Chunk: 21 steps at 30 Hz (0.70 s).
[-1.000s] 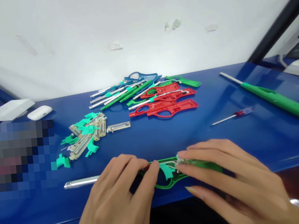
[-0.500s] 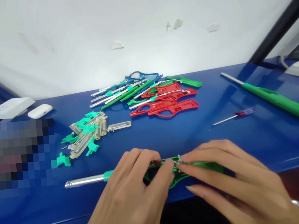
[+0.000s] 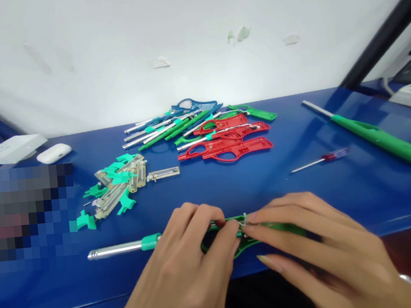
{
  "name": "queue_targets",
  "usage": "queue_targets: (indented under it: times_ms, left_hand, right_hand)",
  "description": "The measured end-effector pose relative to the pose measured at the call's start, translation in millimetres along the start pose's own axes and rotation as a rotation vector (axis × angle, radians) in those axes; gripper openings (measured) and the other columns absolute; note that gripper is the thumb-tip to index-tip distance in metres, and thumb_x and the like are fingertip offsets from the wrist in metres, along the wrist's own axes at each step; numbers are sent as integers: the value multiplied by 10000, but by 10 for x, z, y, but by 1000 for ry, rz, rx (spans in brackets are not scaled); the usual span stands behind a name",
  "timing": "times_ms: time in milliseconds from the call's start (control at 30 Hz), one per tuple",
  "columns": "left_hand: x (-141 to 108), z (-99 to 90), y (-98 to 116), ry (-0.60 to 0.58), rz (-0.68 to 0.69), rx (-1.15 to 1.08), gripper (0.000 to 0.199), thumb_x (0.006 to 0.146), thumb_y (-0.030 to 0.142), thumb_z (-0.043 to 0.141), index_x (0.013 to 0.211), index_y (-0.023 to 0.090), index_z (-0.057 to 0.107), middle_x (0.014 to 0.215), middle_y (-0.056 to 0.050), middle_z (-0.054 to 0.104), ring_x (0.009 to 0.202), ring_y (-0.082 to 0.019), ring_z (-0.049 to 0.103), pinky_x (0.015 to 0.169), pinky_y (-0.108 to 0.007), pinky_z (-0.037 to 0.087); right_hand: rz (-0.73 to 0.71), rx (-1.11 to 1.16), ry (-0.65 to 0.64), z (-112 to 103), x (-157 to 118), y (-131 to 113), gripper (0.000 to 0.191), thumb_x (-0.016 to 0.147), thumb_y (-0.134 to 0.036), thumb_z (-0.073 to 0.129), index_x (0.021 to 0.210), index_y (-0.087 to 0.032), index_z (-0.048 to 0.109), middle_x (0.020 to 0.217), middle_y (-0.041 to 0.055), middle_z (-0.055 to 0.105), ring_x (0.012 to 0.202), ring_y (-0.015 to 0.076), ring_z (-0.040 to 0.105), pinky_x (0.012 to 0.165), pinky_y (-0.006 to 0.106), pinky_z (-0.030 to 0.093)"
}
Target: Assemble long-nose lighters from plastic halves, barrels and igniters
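In front of me lies an opened green stick lighter casing [image 3: 241, 254], its hollow inside facing up and largely covered by my fingers. A silver metal tube [image 3: 115, 250] with a turquoise collar [image 3: 150, 241] sticks out of it to the left. Thumb and bent fingers of my left hand [image 3: 185, 256] grip the casing near its middle. My right hand [image 3: 317, 240] has two fingertips closed at a small whitish part [image 3: 245, 219] with a thin white wire, at the casing's upper edge; its thumb stays apart below. What lies under the fingertips is hidden.
Turquoise triggers and clear fuel tanks [image 3: 120, 185] are heaped at left. Behind lie red casing halves [image 3: 237, 144] and several metal-tubed lighter parts [image 3: 167, 126]. To the right are a screwdriver [image 3: 321, 160] and a whole green lighter [image 3: 376, 134]. A white earbud case [image 3: 54, 153] sits back left.
The left hand and casing have shifted very slightly, and a little more of the turquoise collar shows. The right hand keeps its place at the whitish part.
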<state>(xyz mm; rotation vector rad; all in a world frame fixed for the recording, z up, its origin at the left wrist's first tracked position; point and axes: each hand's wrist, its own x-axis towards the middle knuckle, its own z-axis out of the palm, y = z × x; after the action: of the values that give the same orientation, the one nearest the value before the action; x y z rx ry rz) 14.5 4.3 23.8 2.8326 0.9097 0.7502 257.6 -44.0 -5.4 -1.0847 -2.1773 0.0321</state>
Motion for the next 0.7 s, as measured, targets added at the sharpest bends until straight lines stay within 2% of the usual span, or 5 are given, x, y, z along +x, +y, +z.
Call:
queue_targets:
  times_ms: [233,400,567,700]
  left_hand:
    - [15,19,4,-67,11,43,436,1013,23,374,1187,158,749,1075,-93,717,913,-268,641,790,-443,602]
    - [9,84,-32,28,91,69,405,1079,62,357,1069,146,753,1002,-75,721,888,-257,625,802,-431,572]
    - [17,77,-24,22,100,72,282,1074,33,431,1019,130,689,1016,-71,696,935,-237,615,860,-411,554]
    - [42,71,-18,20,90,48,246,1065,14,448,1034,125,666,1012,-74,673,943,-231,603,835,-398,556]
  right_hand:
    - [20,-12,2,-10,-36,8,260,1083,-196,617,1332,-231,682,1284,-17,753,1232,157,622,1127,372,448]
    - [37,-30,20,2,-37,14,279,1098,-186,576,1351,-257,670,1283,-55,767,1214,131,655,1136,324,453]
    - [80,-28,62,12,42,43,287,1055,-114,607,1307,-225,690,1235,-1,761,1152,131,677,1035,272,529]
    - [74,-61,51,3,48,54,253,1047,-115,607,1232,-243,723,1205,14,760,1111,159,696,972,291,573]
